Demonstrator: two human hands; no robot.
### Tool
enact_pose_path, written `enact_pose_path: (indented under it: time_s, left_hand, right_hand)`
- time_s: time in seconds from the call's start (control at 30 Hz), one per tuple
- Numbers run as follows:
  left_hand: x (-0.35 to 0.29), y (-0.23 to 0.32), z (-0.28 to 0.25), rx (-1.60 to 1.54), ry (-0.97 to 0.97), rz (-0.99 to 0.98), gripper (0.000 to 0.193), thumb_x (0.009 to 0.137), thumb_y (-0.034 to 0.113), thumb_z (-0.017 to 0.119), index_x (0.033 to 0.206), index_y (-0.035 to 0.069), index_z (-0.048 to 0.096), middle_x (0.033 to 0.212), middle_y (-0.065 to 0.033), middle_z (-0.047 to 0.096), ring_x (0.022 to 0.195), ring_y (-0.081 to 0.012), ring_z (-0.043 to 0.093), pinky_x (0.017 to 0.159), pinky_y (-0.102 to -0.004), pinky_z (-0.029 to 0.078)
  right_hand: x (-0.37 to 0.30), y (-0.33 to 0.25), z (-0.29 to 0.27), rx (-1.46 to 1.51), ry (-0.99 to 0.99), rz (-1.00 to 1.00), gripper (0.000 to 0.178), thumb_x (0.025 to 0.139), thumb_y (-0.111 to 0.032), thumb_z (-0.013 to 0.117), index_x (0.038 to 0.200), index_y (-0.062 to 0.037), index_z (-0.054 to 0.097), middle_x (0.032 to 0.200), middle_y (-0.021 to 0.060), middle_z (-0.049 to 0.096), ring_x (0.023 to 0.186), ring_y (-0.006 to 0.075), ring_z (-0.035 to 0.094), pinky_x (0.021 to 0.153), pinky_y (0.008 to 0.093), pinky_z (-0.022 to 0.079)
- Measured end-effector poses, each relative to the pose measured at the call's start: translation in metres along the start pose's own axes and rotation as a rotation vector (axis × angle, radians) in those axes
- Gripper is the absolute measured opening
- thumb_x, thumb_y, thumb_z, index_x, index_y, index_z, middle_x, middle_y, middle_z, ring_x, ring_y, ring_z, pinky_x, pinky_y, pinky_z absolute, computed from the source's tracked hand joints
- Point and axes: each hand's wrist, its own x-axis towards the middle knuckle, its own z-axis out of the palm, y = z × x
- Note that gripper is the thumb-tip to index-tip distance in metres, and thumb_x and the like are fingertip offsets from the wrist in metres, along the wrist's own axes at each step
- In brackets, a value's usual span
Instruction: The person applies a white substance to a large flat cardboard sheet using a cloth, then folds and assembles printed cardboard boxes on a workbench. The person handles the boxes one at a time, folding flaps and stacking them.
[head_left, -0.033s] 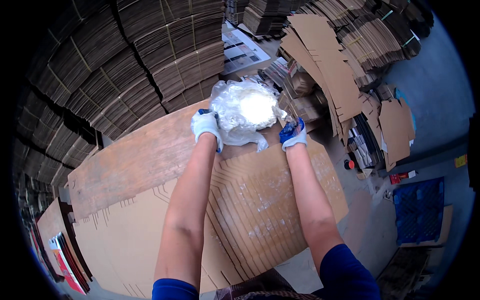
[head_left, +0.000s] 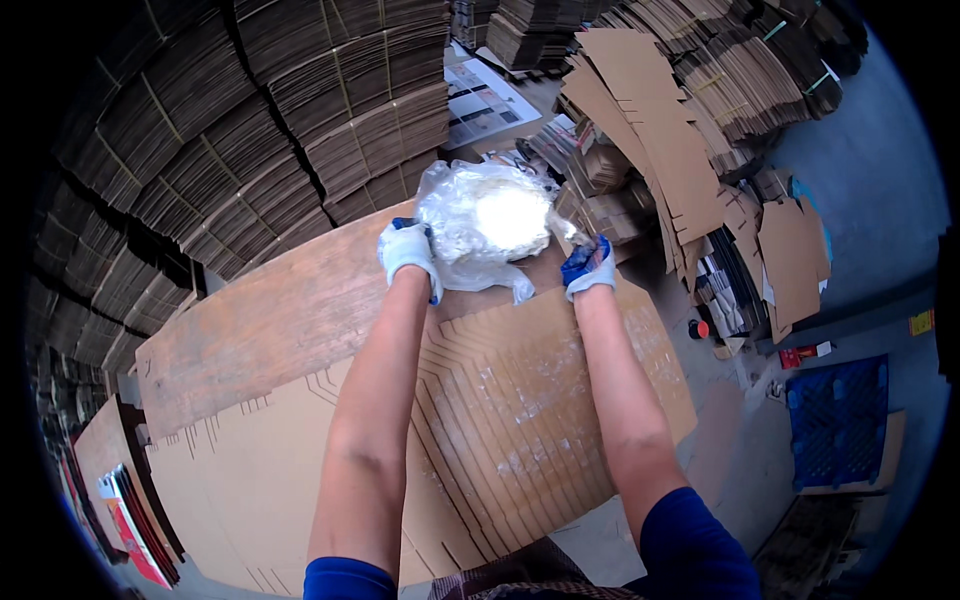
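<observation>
A clear plastic bag [head_left: 460, 215] with whitish contents lies at the far edge of the worktable, its middle washed out by bright glare. My left hand [head_left: 407, 250], in a white glove with blue-coated fingers, is closed on the bag's left side; part of its fingers is hidden. At the bag's right, my right hand [head_left: 588, 268], gloved alike, pinches a gathered, twisted end of the plastic. Both arms stretch forward over a fanned layer of flat cardboard sheets [head_left: 500, 420]. A loose flap of the bag hangs toward me between the hands.
The brown wooden tabletop [head_left: 260, 320] shows left of the bag. Strapped cardboard stacks [head_left: 330, 90] rise behind it. Leaning cardboard pieces [head_left: 660, 140] stand at the far right, with a blue plastic pallet [head_left: 838, 420] beyond. Red-and-white printed boards [head_left: 135, 525] sit at the lower left.
My left hand and the bag's left part have shifted slightly left. My right hand has moved a touch to the right, still on the bag's end.
</observation>
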Motion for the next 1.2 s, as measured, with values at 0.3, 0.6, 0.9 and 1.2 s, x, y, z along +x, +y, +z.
enact_pose_path:
  time_s: [0.3, 0.6, 0.9, 1.2]
  left_hand:
    - [0.018, -0.062, -0.077, -0.687, -0.313, 0.018, 0.031, 0.088, 0.019, 0.075, 0.114, 0.003, 0.071, 0.102, -0.0045, 0.072, 0.088, -0.0162, 0.064, 0.078, -0.0311, 0.052]
    - [-0.165, -0.077, -0.190, -0.058, 0.117, 0.451, 0.039, 0.091, 0.014, 0.070, 0.127, 0.001, 0.064, 0.132, -0.0178, 0.063, 0.122, -0.0351, 0.057, 0.108, -0.0431, 0.041]
    - [-0.286, -0.150, -0.211, 0.505, -0.018, 0.487, 0.051, 0.083, 0.024, 0.074, 0.131, 0.011, 0.063, 0.145, -0.0189, 0.050, 0.139, -0.0410, 0.040, 0.118, -0.0604, 0.022]
    - [-0.288, -0.161, -0.196, 0.530, -0.027, 0.484, 0.053, 0.085, 0.032, 0.073, 0.134, 0.013, 0.062, 0.149, -0.0200, 0.047, 0.142, -0.0429, 0.036, 0.119, -0.0625, 0.019]
  right_hand:
    - [-0.058, 0.004, 0.074, -0.820, -0.303, -0.518, 0.019, 0.093, -0.023, 0.073, 0.102, -0.0069, 0.068, 0.083, 0.0040, 0.071, 0.066, 0.0141, 0.067, 0.058, 0.0303, 0.055]
    - [-0.084, 0.104, 0.112, -1.836, -0.397, -0.859, 0.057, 0.093, -0.057, 0.059, 0.119, -0.0061, 0.067, 0.117, 0.0199, 0.069, 0.108, 0.0412, 0.065, 0.093, 0.0467, 0.050]
    - [-0.087, 0.099, 0.133, -1.851, -0.366, -0.933, 0.051, 0.085, -0.049, 0.073, 0.110, -0.0044, 0.071, 0.104, 0.0185, 0.073, 0.095, 0.0367, 0.069, 0.083, 0.0423, 0.053]
    - [-0.064, 0.095, 0.111, -1.802, -0.274, -0.930, 0.047, 0.080, -0.036, 0.080, 0.116, -0.0078, 0.070, 0.107, 0.0214, 0.072, 0.101, 0.0380, 0.069, 0.087, 0.0427, 0.053]
